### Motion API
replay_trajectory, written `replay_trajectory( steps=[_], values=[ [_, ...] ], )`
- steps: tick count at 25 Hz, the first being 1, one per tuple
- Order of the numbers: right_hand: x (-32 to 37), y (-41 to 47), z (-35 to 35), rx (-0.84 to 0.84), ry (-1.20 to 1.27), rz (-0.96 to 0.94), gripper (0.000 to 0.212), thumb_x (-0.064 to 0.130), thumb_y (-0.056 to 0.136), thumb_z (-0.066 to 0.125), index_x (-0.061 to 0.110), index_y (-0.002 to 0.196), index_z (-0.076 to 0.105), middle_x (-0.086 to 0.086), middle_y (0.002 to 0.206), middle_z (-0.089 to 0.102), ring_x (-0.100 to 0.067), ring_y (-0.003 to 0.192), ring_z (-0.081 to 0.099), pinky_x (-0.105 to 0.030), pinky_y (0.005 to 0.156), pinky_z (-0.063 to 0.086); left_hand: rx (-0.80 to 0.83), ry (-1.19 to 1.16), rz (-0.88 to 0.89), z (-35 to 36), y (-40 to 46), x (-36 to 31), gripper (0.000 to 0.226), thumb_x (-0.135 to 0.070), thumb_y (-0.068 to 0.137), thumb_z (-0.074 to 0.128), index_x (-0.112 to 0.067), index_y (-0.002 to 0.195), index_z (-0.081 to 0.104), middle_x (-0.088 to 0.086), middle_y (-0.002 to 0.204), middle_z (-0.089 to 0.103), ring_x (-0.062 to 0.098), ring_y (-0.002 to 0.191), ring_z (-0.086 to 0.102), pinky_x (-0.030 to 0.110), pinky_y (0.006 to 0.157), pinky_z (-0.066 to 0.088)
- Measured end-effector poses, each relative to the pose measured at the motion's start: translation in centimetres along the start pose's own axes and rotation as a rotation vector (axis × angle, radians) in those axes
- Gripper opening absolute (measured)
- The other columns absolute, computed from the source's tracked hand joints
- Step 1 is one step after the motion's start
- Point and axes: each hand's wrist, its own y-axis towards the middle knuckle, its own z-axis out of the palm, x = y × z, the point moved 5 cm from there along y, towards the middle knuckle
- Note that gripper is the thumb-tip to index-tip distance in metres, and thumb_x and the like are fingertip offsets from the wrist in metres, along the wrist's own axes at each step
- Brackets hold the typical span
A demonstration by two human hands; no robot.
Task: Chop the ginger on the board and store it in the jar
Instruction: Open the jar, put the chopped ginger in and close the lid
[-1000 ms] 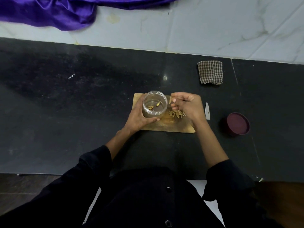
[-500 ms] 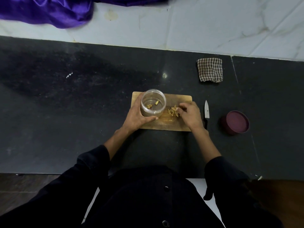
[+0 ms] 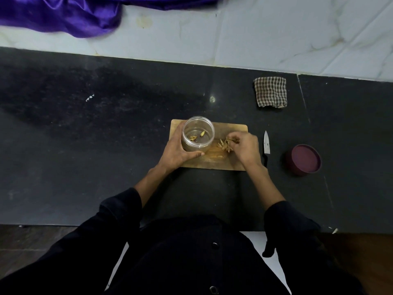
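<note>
Counter (image 3: 106,145): dark stone slab carrying everything else; a pale tiled strip runs behind it, with purple cloth (image 3: 63,15) at its far left corner.
Board (image 3: 229,162): wooden, lying flat in front of the person; jar and ginger both rest on it.
Jar (image 3: 198,134): clear, open-mouthed, upright on the board's left part; a few ginger bits lie at its bottom.
Left hand (image 3: 178,150): fingers and thumb curled round the jar wall, steadying it.
Right hand (image 3: 246,149): fingertips bunched together on the ginger heap, apparently pinching up some strips; exact grip hidden by the knuckles.
Lid (image 3: 304,159): maroon, on the counter to the right, well apart from the jar.
Checked cloth (image 3: 270,92): folded, beyond the board.
Knife (image 3: 266,145): on the counter just beside the board's right edge, blade pointing away.
Ginger strips (image 3: 224,145): small loose heap on the board, just right of the jar; most not yet stored.
Risk: thin strips may slip from a shallow pinch and scatter in transit; a wrist swung wide could brush the nearby blade; a nudged rim could tip the light jar.
</note>
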Motion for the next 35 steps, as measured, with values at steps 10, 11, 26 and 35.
replay_trajectory(
  steps=[10,11,26,35],
  values=[
    [5.7,-0.4,-2.3,0.119,0.755,0.128,0.026,-0.004,0.086,0.07,0.002,0.112,0.07,-0.004,0.089,0.073,-0.01,0.073,0.071,-0.023,0.067,0.06,0.012,-0.023,0.017,0.1,0.0,0.2,0.095,-0.034,0.061,0.088,-0.029,0.139,0.034,-0.014,0.134,0.048,0.001,0.125,0.046,0.029,0.108,0.038],
    [7.1,-0.4,-2.0,0.134,0.708,0.081,0.026,-0.003,0.086,0.069,0.005,0.111,0.071,-0.002,0.088,0.073,-0.01,0.072,0.071,-0.025,0.068,0.06,0.013,-0.023,0.012,0.1,0.0,0.3,0.096,-0.035,0.061,0.088,-0.029,0.139,0.033,-0.013,0.134,0.048,0.001,0.125,0.046,0.028,0.107,0.038],
    [-0.3,-0.9,-1.0,0.148,-0.069,0.13,0.036,-0.008,0.09,0.051,0.009,0.116,0.071,-0.011,0.124,0.064,-0.023,0.11,0.062,-0.038,0.103,0.048,0.003,-0.009,0.01,-0.1,0.1,0.2,0.094,-0.034,0.06,0.088,-0.033,0.137,0.034,-0.013,0.134,0.048,0.003,0.125,0.046,0.032,0.108,0.039],
    [0.8,-0.3,0.1,0.116,-0.08,0.107,0.039,-0.007,0.093,0.047,0.009,0.122,0.068,-0.009,0.124,0.067,-0.024,0.115,0.061,-0.038,0.103,0.046,0.008,0.004,0.024,0.0,0.1,0.1,0.094,-0.03,0.061,0.089,-0.029,0.137,0.035,-0.02,0.131,0.047,-0.002,0.124,0.046,0.027,0.106,0.038]
  ],
)
